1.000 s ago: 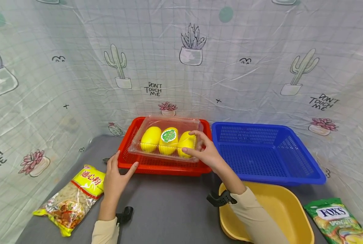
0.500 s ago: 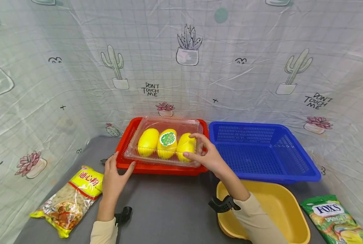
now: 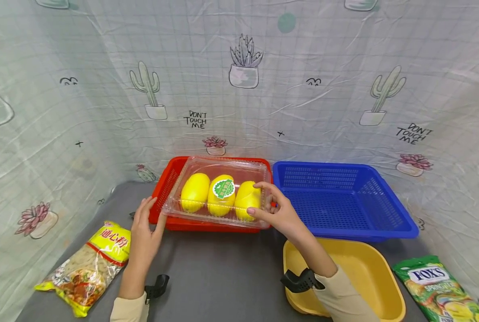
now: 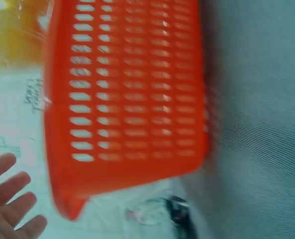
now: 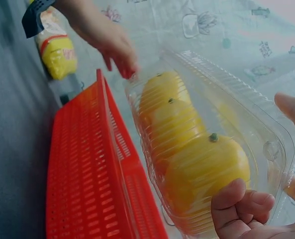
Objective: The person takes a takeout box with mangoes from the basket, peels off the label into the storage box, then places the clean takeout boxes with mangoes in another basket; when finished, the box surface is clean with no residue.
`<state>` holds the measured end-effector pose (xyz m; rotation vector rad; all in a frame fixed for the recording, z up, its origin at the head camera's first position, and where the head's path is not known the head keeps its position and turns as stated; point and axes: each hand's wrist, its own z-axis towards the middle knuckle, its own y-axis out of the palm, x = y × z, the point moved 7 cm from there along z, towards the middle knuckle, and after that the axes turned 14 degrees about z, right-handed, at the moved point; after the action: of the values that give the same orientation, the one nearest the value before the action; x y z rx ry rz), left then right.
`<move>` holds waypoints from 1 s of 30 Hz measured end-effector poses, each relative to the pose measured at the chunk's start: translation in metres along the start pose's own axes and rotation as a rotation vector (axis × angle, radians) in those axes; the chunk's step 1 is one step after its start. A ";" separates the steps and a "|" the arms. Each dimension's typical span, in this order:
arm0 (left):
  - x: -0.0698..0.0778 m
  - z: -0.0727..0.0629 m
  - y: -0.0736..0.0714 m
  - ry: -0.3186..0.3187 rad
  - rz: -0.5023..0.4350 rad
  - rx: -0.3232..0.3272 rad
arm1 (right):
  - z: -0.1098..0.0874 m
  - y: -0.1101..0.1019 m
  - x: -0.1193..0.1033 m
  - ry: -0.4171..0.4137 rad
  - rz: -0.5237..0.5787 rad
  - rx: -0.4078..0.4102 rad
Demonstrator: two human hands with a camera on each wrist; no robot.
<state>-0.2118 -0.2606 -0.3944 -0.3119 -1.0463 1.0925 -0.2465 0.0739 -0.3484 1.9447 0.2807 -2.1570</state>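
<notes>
A clear plastic clamshell box (image 3: 227, 167) holds three yellow oval fruits (image 3: 195, 192), with a green-and-white sticker (image 3: 223, 188) on its lid. It is tilted over the red basket (image 3: 164, 190). My right hand (image 3: 278, 211) grips the box's right end, thumb in front and fingers at the side; the right wrist view shows green stem ends on the fruits. My left hand (image 3: 144, 239) is at the box's front left corner, fingers extended, its fingertips seeming to touch that corner in the right wrist view. In the left wrist view, the fingers (image 4: 10, 186) are spread beside the basket.
A blue basket (image 3: 328, 210) stands right of the red one, with a yellow tub (image 3: 368, 277) in front of it. A pasta bag (image 3: 90, 268) lies at left and a green FOX'S bag (image 3: 440, 286) at far right. Patterned cloth walls enclose the grey table.
The box has come slightly towards me and down in the view, held by my right hand. My left hand has shifted from the basket's front left corner to the box's corner.
</notes>
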 end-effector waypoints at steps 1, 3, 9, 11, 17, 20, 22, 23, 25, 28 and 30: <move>0.004 0.000 -0.003 0.018 -0.017 0.027 | -0.002 -0.001 -0.001 -0.006 -0.002 0.000; 0.012 0.001 -0.011 0.044 -0.048 0.094 | -0.005 -0.001 -0.002 -0.019 -0.010 -0.004; 0.031 -0.001 -0.033 0.115 -0.149 0.254 | -0.015 -0.001 -0.003 -0.021 -0.028 -0.009; 0.036 -0.002 -0.035 0.146 -0.184 0.251 | -0.019 -0.001 -0.004 -0.015 -0.011 -0.012; 0.043 -0.008 -0.035 0.228 -0.251 0.171 | -0.031 0.000 -0.006 -0.029 0.003 -0.018; 0.045 -0.012 -0.035 0.269 -0.291 0.109 | -0.036 0.001 -0.005 -0.038 -0.003 -0.028; 0.045 -0.015 -0.034 0.297 -0.342 0.051 | -0.040 0.001 -0.005 -0.049 -0.001 -0.039; 0.046 -0.017 -0.034 0.326 -0.372 0.026 | -0.042 0.001 -0.004 -0.053 0.001 -0.046; 0.047 -0.020 -0.034 0.385 -0.423 -0.027 | -0.045 0.002 -0.004 -0.077 0.007 -0.059; 0.047 -0.026 -0.032 0.473 -0.483 -0.095 | -0.050 0.002 -0.004 -0.108 0.028 -0.084; 0.047 -0.030 -0.032 0.508 -0.497 -0.119 | -0.052 0.003 -0.003 -0.121 0.043 -0.097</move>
<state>-0.1659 -0.2280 -0.3634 -0.3748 -0.6772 0.4661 -0.1962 0.0858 -0.3505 1.7449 0.3125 -2.1805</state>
